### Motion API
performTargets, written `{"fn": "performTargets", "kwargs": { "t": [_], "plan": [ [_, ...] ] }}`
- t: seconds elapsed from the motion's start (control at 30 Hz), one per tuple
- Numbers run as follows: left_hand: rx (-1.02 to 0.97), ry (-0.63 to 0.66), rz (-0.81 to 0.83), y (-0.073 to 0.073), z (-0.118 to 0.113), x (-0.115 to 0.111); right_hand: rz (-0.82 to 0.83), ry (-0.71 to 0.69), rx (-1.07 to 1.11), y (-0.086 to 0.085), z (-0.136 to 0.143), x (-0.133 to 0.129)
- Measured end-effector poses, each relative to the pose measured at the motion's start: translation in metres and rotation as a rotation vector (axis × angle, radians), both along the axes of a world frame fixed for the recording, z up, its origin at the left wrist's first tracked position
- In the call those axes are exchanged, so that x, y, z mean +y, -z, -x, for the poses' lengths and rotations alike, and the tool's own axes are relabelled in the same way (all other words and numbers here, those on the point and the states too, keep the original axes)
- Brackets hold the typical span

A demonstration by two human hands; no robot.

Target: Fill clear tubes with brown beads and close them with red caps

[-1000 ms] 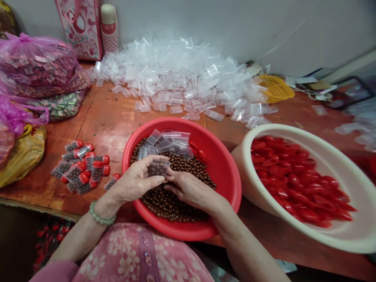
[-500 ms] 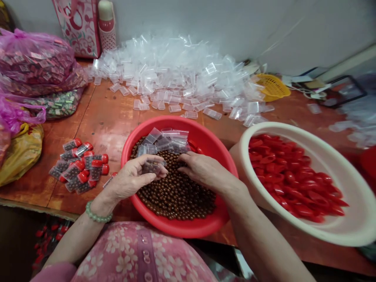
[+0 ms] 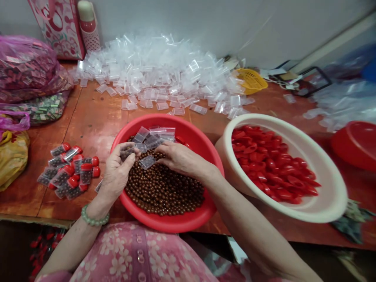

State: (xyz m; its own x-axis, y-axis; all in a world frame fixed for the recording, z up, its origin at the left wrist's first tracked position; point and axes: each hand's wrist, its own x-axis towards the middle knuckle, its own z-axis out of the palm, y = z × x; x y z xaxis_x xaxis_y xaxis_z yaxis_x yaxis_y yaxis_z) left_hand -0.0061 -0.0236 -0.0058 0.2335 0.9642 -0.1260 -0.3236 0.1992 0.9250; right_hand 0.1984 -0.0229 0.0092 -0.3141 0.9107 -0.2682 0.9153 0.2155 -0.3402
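Observation:
My left hand (image 3: 116,166) is closed around a small clear plastic case (image 3: 127,152) with dark beads showing inside, above the left side of a red basin (image 3: 173,227). Brown round beads (image 3: 167,192) fill much of that basin. Over the beads, the fingers of my right hand (image 3: 179,157) are pinched at the right end of another clear case (image 3: 147,161). More clear cases (image 3: 160,134) lie at the basin's far side, with a few red caps (image 3: 181,141) beside them.
Red-capped filled cases (image 3: 70,172) lie left of the basin. A white tub (image 3: 331,209) of red caps stands right. Behind is a heap of clear cases (image 3: 164,70) and a yellow basket (image 3: 252,81). Purple bags (image 3: 29,70) sit far left; a red bowl (image 3: 357,143) sits far right.
The view has swung right. My left hand has tilted its case upward and away from the beads. A clear case now shows at my right fingertips, which were down in the beads.

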Motion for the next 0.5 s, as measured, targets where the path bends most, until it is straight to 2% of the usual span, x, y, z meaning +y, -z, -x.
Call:
{"fn": "performTargets", "kwargs": {
  "t": [0.1, 0.2, 0.27, 0.37, 0.43, 0.5],
  "plan": [
    [0.019, -0.004, -0.011, 0.000, 0.000, 0.001, 0.052, -0.139, 0.003, 0.006, 0.018, 0.008],
    [0.044, 0.024, -0.006, -0.001, 0.001, 0.002, 0.112, -0.165, -0.027, 0.007, 0.031, 0.010],
    [0.069, 0.052, 0.002, -0.002, 0.004, 0.002, 0.128, -0.167, -0.005, 0.003, 0.035, 0.006],
    [0.147, 0.053, -0.015, -0.003, 0.009, 0.002, 0.103, -0.181, 0.123, -0.012, 0.030, -0.011],
    [0.183, 0.045, -0.026, -0.002, 0.011, 0.004, 0.011, -0.097, 0.224, -0.027, 0.015, -0.026],
    [0.183, 0.053, -0.024, 0.001, 0.011, 0.007, -0.149, 0.121, 0.254, -0.042, -0.012, -0.043]
  ]
}}
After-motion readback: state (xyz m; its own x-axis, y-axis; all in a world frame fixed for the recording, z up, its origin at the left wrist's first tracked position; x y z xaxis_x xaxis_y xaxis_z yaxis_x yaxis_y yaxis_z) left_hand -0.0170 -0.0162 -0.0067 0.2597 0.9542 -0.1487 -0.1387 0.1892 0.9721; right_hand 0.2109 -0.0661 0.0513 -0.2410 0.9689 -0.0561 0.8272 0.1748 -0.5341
